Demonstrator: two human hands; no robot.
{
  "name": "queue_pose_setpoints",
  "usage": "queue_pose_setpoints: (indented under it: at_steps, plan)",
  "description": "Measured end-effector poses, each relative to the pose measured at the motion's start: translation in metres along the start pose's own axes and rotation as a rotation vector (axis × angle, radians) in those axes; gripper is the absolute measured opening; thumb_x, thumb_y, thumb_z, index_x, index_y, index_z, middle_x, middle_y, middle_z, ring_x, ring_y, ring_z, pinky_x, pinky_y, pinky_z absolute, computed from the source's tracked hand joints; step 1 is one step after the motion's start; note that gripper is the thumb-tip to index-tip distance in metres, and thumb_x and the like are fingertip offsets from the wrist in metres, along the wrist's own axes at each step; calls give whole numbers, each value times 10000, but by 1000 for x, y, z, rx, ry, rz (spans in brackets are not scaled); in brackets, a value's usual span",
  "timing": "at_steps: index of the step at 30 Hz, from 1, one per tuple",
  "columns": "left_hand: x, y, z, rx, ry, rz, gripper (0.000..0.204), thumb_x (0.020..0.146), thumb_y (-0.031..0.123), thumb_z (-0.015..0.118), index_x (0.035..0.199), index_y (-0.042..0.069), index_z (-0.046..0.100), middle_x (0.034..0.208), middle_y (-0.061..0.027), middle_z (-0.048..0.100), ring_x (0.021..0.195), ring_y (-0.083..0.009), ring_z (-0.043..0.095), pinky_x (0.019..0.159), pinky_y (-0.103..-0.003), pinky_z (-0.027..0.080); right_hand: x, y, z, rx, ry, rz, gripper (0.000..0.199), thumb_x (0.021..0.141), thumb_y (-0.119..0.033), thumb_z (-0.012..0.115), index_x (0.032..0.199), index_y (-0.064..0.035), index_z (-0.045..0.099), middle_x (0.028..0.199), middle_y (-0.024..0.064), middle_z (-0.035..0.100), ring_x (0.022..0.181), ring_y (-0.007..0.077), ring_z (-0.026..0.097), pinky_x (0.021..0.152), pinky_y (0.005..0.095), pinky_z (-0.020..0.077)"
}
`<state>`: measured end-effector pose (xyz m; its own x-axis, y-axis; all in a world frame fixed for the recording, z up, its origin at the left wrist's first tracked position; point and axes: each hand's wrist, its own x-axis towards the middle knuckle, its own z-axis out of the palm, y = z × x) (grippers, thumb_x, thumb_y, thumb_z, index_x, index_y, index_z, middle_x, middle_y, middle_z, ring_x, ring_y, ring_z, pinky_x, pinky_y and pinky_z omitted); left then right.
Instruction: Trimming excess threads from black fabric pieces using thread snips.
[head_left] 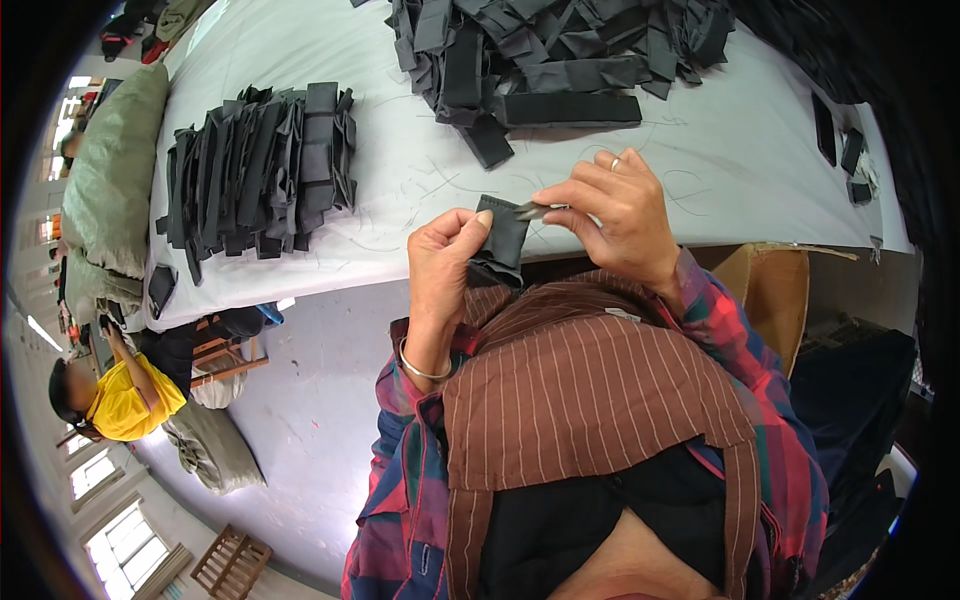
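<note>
A dark grey piece of sewn fabric (pixel 508 232) hangs just in front of the table edge, pinched between the thumb and fingers of my left hand (pixel 445 250). My right hand (pixel 618 210) is closed on small metal thread snips (pixel 533 211), whose tips touch or nearly touch the fabric's upper right edge. Most of the snips is hidden by my fingers. Beyond my hands lies a loose heap of similar dark pieces (pixel 560 75), and to the left similar pieces stand in a neat row (pixel 262 170).
Loose threads lie about the white-covered table (pixel 380 130). Small dark objects (pixel 824 130) sit at its right end. A cardboard box (pixel 765 295) stands below the edge at my right. A large green sack (pixel 118 170) borders the left side, where a person in yellow (pixel 135 400) sits.
</note>
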<state>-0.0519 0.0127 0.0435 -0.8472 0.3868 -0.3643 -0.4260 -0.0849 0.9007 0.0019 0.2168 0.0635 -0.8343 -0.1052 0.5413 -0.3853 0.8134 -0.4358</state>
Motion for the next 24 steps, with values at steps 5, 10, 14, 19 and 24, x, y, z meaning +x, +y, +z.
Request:
queue_pose_setpoints:
  at_steps: [5, 10, 14, 19, 24]
  plan:
    - [-35, 31, 13, 127, 3, 162, 131, 843, -19, 624, 970, 9, 614, 808, 7, 623, 761, -50, 570, 698, -180, 422, -3, 0, -10, 450, 10, 357, 115, 797, -126, 720, 897, -79, 693, 800, 5, 648, 688, 126, 559, 687, 276, 416]
    - [-16, -3, -18, 142, 19, 427, 261, 736, -126, 598, 924, 47, 544, 922, -7, 572, 884, -72, 546, 803, -197, 427, -2, -7, -7, 742, -78, 512, 120, 835, -79, 689, 923, 2, 682, 847, 34, 664, 816, 93, 599, 745, 247, 477]
    - [-21, -21, -12, 105, 178, 522, 276, 725, -130, 643, 872, 63, 512, 892, 7, 543, 851, -79, 536, 802, -217, 435, -8, -16, 5, 598, -120, 325, 133, 802, -109, 705, 912, -34, 694, 807, 52, 674, 730, 146, 588, 683, 272, 472]
    - [-18, -28, -8, 55, 135, 540, 287, 726, -122, 678, 866, 65, 511, 881, 3, 536, 851, -79, 538, 793, -219, 438, -5, -20, 13, 504, -118, 256, 112, 775, -159, 730, 857, -90, 697, 750, 19, 661, 664, 176, 553, 658, 298, 412]
    - [-20, -32, -6, 19, 160, 503, 291, 716, -124, 685, 866, 61, 518, 878, -1, 530, 842, -80, 533, 786, -217, 434, -6, -25, 20, 375, -150, 173, 128, 747, -133, 747, 858, -91, 698, 694, 6, 620, 615, 174, 483, 632, 299, 327]
